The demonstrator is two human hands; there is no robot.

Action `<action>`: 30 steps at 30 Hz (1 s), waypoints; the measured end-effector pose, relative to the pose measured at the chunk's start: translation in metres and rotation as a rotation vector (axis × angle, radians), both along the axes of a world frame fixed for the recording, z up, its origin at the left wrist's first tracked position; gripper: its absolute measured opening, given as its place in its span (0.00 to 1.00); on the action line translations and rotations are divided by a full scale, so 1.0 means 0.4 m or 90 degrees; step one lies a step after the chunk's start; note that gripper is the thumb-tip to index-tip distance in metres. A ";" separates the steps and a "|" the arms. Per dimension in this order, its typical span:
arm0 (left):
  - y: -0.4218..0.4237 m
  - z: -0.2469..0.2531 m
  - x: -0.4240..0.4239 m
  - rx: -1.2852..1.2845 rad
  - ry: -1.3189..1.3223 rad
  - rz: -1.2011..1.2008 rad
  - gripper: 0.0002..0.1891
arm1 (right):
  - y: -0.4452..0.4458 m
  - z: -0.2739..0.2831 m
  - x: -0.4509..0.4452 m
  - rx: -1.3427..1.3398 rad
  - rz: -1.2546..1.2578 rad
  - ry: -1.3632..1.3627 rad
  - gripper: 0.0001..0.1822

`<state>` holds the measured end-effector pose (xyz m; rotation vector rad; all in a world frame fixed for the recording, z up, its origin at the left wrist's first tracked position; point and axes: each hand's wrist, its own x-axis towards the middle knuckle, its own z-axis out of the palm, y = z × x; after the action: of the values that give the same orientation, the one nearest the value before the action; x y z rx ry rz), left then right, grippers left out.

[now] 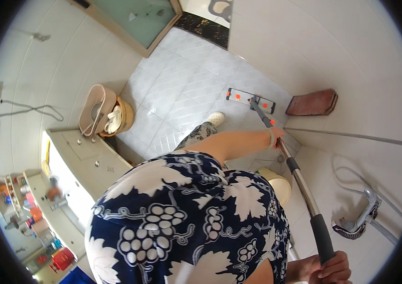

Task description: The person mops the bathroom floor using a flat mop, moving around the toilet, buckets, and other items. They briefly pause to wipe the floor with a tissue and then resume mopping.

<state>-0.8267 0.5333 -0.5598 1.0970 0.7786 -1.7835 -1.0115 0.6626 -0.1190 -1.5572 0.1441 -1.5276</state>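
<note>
A flat mop's metal pole (305, 191) runs diagonally down the right side, with both of my hands on it. My left hand (278, 137), with a pale band at the wrist, grips the pole's upper part in this view, just past a grey joint sleeve. My right hand (332, 268) is wrapped around the end of the dark grey handle grip (321, 238) at the lower right. The white mop head (240, 96), with orange dots and dark end caps, lies flat on the grey tiled floor (183, 81). Its pad underneath is hidden.
A reddish-brown board-like object (312, 103) is against the wall. A pale bucket (279, 186) stands beside me. A pink basin (96, 106) and wooden tub (127, 115) sit by the cabinet (84, 149). A glass door (137, 21) and a shower fixture (359, 213) are nearby.
</note>
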 end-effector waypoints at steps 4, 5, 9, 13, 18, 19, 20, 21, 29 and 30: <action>0.059 0.056 0.005 0.035 -0.034 0.032 0.06 | 0.070 -0.009 0.009 0.030 -0.064 0.018 0.15; 0.089 0.099 0.011 0.039 -0.035 0.049 0.04 | 0.087 -0.005 0.029 0.034 -0.082 0.023 0.14; 0.182 0.167 0.094 0.053 -0.064 0.152 0.02 | 0.120 0.013 0.115 0.054 -0.155 0.051 0.11; 0.302 0.130 0.298 0.034 -0.121 0.275 0.01 | 0.118 0.028 0.244 0.082 -0.180 0.057 0.10; 0.442 0.067 0.628 0.067 -0.117 0.554 0.03 | 0.100 0.018 0.484 0.130 -0.049 0.031 0.12; 0.495 0.056 0.704 0.077 -0.099 0.606 0.04 | 0.088 0.001 0.546 0.161 0.038 0.025 0.12; 0.538 0.055 0.770 0.069 -0.086 0.633 0.05 | 0.097 -0.002 0.610 0.184 0.101 0.023 0.13; 0.579 0.059 0.844 0.055 -0.077 0.664 0.06 | 0.107 -0.007 0.677 0.175 0.127 0.024 0.13; 0.900 0.069 1.328 0.075 -0.072 0.771 0.08 | 0.173 -0.091 1.179 0.148 0.462 0.100 0.19; 0.908 0.072 1.349 0.090 -0.087 0.769 0.08 | 0.183 -0.098 1.225 0.151 0.449 0.123 0.18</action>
<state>-0.2871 0.8963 -0.5310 0.5638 1.1469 -0.6308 -0.5215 0.7359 -0.1583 -1.3588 -0.1068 -0.7795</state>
